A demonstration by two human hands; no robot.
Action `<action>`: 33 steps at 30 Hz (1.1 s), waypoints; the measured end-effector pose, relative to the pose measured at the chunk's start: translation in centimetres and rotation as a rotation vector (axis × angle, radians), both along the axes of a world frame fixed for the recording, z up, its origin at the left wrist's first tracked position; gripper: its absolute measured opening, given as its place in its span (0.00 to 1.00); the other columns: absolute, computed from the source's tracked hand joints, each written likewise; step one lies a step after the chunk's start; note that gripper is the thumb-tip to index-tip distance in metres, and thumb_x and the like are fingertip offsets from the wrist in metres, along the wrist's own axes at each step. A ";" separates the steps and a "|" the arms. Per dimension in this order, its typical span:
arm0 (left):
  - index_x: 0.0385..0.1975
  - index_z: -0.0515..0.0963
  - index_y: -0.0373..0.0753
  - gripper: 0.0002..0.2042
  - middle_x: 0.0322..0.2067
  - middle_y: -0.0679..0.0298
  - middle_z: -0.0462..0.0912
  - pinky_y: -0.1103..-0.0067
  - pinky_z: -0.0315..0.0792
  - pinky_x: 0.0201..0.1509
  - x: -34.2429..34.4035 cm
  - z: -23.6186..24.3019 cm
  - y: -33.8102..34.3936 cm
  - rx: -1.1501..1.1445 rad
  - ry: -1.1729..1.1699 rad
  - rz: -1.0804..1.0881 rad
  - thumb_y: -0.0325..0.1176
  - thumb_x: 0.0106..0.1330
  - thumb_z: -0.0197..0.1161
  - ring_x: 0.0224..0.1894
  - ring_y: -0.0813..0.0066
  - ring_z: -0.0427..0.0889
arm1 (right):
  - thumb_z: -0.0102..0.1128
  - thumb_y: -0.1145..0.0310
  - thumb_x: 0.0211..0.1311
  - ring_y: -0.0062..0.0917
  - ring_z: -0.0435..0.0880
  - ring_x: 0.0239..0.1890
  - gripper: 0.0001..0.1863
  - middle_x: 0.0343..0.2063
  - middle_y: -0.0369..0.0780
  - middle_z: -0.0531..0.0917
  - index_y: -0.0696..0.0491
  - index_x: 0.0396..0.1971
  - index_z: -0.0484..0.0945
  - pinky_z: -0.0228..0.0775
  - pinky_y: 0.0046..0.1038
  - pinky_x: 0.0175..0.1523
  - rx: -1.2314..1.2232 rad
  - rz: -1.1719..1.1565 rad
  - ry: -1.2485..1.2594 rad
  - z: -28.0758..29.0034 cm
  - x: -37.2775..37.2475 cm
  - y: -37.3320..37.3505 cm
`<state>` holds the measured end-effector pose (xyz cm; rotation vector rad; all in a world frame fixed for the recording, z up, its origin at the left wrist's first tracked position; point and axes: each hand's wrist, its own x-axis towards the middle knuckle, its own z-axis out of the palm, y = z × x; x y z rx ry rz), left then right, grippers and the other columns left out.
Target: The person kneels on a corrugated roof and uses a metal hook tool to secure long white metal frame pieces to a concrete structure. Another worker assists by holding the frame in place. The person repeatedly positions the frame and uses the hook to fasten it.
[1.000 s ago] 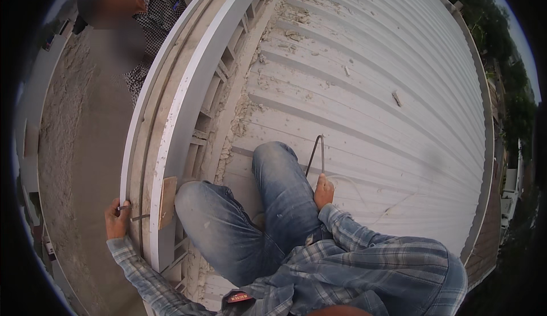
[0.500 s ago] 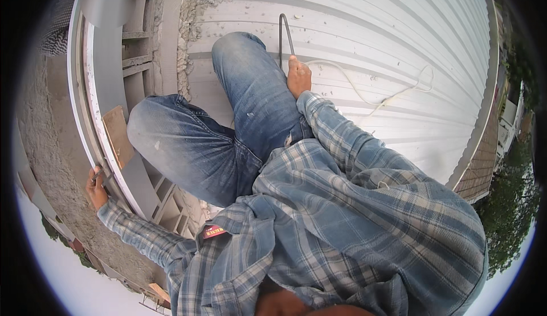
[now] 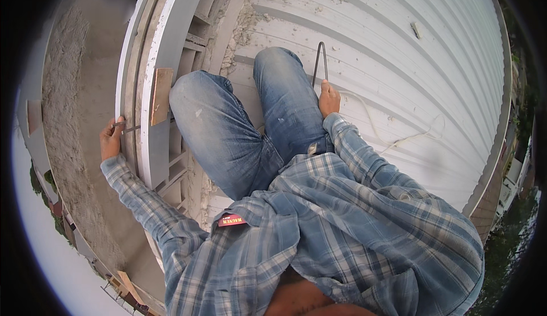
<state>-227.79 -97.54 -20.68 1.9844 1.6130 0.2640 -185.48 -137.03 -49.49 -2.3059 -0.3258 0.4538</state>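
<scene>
My left hand [image 3: 110,138] is at the outer side of a long pale form [image 3: 149,97] with two raised edges and a channel between them. Its thumb and fingers pinch a thin dark metal piece [image 3: 118,123]. A dark bar [image 3: 134,128] crosses the channel beside these fingertips; whether it is the same piece, I cannot tell. By my right thigh, my right hand [image 3: 329,99] is closed around a dark metal rod [image 3: 322,54] bent back in a narrow hook, its bend pointing away from me. The rod's lower end is hidden in my fist.
Ribbed white metal roofing [image 3: 393,77] spreads to my right, with a looped pale cord [image 3: 393,143] and bits of rubble [image 3: 416,29]. A small wooden board [image 3: 162,97] leans on the form's inner side. Hollow blocks [image 3: 196,37] line the form; rough concrete [image 3: 62,111] lies beyond it.
The view has swung, so the form, my legs and the roofing sit farther right in the picture. My left hand stays by the form's outer edge; my right hand keeps the bent rod.
</scene>
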 end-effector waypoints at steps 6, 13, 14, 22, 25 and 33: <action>0.54 0.76 0.28 0.28 0.41 0.57 0.83 0.77 0.67 0.54 -0.5 0.7 -0.4 -0.024 0.129 0.018 0.48 0.63 0.65 0.46 0.72 0.78 | 0.38 0.48 0.71 0.55 0.75 0.41 0.31 0.34 0.59 0.80 0.63 0.31 0.80 0.62 0.49 0.50 0.002 0.005 0.126 1.1 -1.1 1.0; 0.47 0.79 0.26 0.27 0.38 0.59 0.83 0.77 0.68 0.52 -0.1 0.0 -0.8 -0.014 0.063 0.042 0.48 0.61 0.67 0.43 0.74 0.77 | 0.39 0.48 0.70 0.55 0.77 0.36 0.32 0.28 0.60 0.79 0.63 0.26 0.79 0.64 0.48 0.45 0.084 -0.038 0.259 -2.0 -1.4 1.6; 0.46 0.80 0.27 0.27 0.38 0.60 0.83 0.77 0.68 0.51 0.6 0.5 -0.8 0.002 0.053 0.010 0.48 0.61 0.67 0.42 0.75 0.78 | 0.39 0.48 0.70 0.55 0.77 0.36 0.32 0.28 0.60 0.79 0.63 0.25 0.79 0.64 0.49 0.45 0.082 -0.032 0.215 -2.0 -1.2 1.9; 0.42 0.83 0.36 0.19 0.30 0.64 0.84 0.79 0.69 0.41 1.4 2.5 -2.1 -0.117 -0.022 -0.006 0.46 0.61 0.67 0.34 0.79 0.78 | 0.32 0.50 0.73 0.52 0.76 0.30 0.33 0.23 0.56 0.79 0.62 0.21 0.76 0.62 0.48 0.40 0.129 0.007 0.095 1.3 -0.4 0.7; 0.47 0.82 0.38 0.22 0.36 0.59 0.86 0.76 0.72 0.47 4.0 2.5 -2.0 -0.073 -0.003 -0.018 0.49 0.61 0.65 0.37 0.73 0.81 | 0.37 0.51 0.73 0.34 0.70 0.20 0.30 0.13 0.41 0.70 0.58 0.15 0.67 0.59 0.39 0.30 0.359 -0.038 0.077 2.9 2.0 0.8; 0.46 0.82 0.37 0.26 0.39 0.51 0.85 0.70 0.73 0.50 1.6 0.8 -2.3 -0.019 0.019 -0.061 0.54 0.60 0.64 0.42 0.57 0.83 | 0.37 0.48 0.75 0.13 0.43 0.13 0.26 0.10 0.27 0.50 0.45 0.17 0.50 0.36 0.21 0.17 1.451 0.582 0.337 33.9 0.0 13.3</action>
